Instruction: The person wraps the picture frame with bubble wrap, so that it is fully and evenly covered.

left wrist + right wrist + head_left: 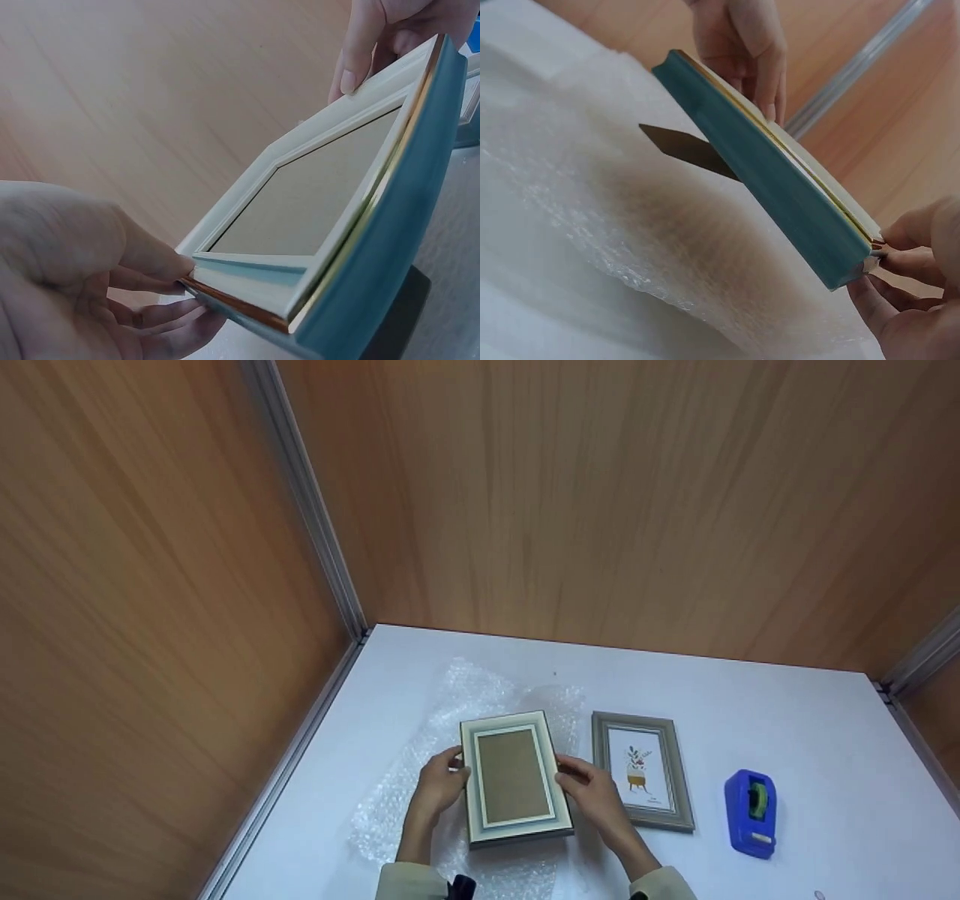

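Both hands hold a picture frame (472, 795) by its two long sides, above the bubble wrap. It has a cream face, a plain brownish-grey panel, and a teal side (765, 180) with a gold line along the edge. My left hand (441, 781) grips the left side, thumb on the face edge and fingers beneath, as the left wrist view shows. On the opposite side, my right hand (596, 795) pinches the edge between thumb and fingers. A dark flap (694, 154) sticks out from the frame's underside in the right wrist view.
Bubble wrap (405, 787) spreads over the white table (810, 720). Right of the hands lies a grey picture frame (682, 780) with a plant print. Farther right stands a blue tape dispenser (741, 817). Wooden panels (600, 510) enclose the table at the back and sides.
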A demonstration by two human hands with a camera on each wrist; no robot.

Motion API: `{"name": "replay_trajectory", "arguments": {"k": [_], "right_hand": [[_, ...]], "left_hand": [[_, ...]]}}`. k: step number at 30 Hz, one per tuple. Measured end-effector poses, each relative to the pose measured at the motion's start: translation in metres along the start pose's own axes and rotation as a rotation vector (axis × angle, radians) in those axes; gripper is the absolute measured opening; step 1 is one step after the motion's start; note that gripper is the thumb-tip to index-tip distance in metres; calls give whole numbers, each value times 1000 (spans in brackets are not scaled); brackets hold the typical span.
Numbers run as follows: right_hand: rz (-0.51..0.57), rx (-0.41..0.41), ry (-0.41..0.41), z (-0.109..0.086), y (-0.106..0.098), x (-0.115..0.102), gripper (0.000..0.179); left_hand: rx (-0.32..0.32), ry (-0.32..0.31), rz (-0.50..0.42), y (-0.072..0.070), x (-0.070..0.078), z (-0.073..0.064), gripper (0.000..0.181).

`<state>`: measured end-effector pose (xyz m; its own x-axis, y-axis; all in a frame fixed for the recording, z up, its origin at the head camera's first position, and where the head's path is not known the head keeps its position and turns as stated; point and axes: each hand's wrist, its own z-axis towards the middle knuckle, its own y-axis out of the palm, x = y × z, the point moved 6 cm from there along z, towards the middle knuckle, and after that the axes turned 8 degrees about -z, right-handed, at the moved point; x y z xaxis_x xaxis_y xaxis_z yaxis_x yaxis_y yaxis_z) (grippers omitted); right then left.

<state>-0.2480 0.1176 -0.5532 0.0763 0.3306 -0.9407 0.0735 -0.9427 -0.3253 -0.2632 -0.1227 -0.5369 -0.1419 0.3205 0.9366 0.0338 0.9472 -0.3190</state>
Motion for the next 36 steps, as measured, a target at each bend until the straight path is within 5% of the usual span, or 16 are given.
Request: {"name": "replay_trajectory", "arguments": {"k": [12,26,32,36], "right_hand": [[-17,-132,-23,19,26,11,42],[-74,-76,-6,35,42,18,36],[-66,-83,-17,38,50,20,37],[-59,-72,-41,41,51,18,36]], "left_hand": [[76,-43,61,-16,-12,11,43],[121,-48,62,-21,-24,21,41],[168,37,72,-25,-39,32,40],[169,-2,63,-25,-42,35,41]]}}
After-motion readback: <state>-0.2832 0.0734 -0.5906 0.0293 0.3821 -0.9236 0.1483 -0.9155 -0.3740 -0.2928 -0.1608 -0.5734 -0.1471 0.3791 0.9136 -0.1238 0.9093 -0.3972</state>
